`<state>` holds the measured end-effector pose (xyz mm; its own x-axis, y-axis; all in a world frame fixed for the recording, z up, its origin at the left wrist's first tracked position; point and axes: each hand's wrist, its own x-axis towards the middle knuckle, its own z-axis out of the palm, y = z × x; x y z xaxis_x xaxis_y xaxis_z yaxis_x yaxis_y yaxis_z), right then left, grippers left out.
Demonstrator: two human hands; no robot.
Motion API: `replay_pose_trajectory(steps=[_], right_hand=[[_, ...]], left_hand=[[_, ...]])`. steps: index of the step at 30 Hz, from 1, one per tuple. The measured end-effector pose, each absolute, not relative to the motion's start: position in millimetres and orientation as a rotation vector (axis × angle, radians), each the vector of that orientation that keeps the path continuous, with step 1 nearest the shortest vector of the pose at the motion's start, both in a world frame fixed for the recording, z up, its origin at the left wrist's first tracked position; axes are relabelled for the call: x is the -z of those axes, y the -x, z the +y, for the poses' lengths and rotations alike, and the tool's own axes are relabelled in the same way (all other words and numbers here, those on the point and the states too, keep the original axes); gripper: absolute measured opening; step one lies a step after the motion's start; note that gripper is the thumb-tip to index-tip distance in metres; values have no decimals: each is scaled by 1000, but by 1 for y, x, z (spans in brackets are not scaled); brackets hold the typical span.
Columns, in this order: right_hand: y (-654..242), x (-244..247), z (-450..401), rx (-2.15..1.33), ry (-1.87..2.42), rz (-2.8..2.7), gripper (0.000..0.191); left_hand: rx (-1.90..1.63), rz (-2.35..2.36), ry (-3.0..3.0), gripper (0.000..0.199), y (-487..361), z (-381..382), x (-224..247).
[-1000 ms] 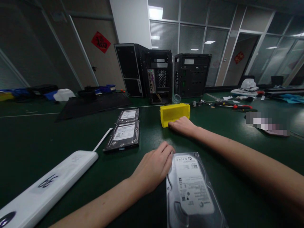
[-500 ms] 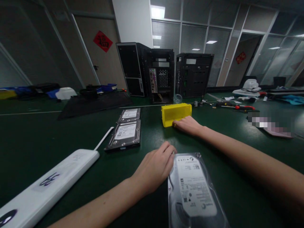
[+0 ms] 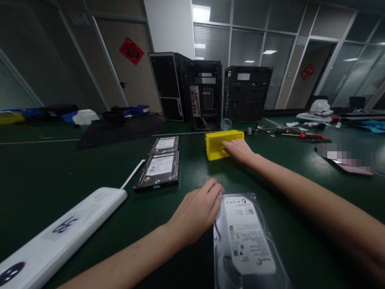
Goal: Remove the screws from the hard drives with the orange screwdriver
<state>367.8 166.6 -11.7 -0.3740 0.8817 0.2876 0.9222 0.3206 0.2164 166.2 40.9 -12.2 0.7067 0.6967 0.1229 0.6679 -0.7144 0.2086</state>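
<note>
A silver hard drive point(image 3: 249, 237) with a white label lies close to me at the bottom. My left hand point(image 3: 200, 208) is closed at its upper left corner, the curled fingers touching the edge. Farther off stands a yellow plastic box point(image 3: 215, 149). Reaching into it, my right hand point(image 3: 239, 150) has its fingers drawn together; whatever is between the fingertips is too small to make out. Left of the box are two more hard drives, a nearer one point(image 3: 159, 170) and a farther one point(image 3: 164, 144), label side up.
A long white device point(image 3: 69, 228) marked 39 occupies the left foreground. Black computer cases point(image 3: 206, 94) stand at the back, with a small clear cup point(image 3: 226, 124) before them. Screwdrivers point(image 3: 309, 136) and a partly blurred pinkish flat object point(image 3: 351, 165) lie to the right.
My right hand has moved up and farther into the yellow box, from its lower front edge. My left hand stays at the drive's corner. The view has shifted slightly.
</note>
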Motion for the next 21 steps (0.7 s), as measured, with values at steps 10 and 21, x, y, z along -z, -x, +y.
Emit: replay_pose_trajectory(steps=[10, 21], right_hand=[[-371, -3, 25, 93, 1327, -2444, 47], [-342, 58, -52, 471, 693, -2743, 56]], left_hand=[[-371, 1102, -2704, 26, -166, 40, 14], [-564, 1123, -2326, 30, -164, 42, 7]])
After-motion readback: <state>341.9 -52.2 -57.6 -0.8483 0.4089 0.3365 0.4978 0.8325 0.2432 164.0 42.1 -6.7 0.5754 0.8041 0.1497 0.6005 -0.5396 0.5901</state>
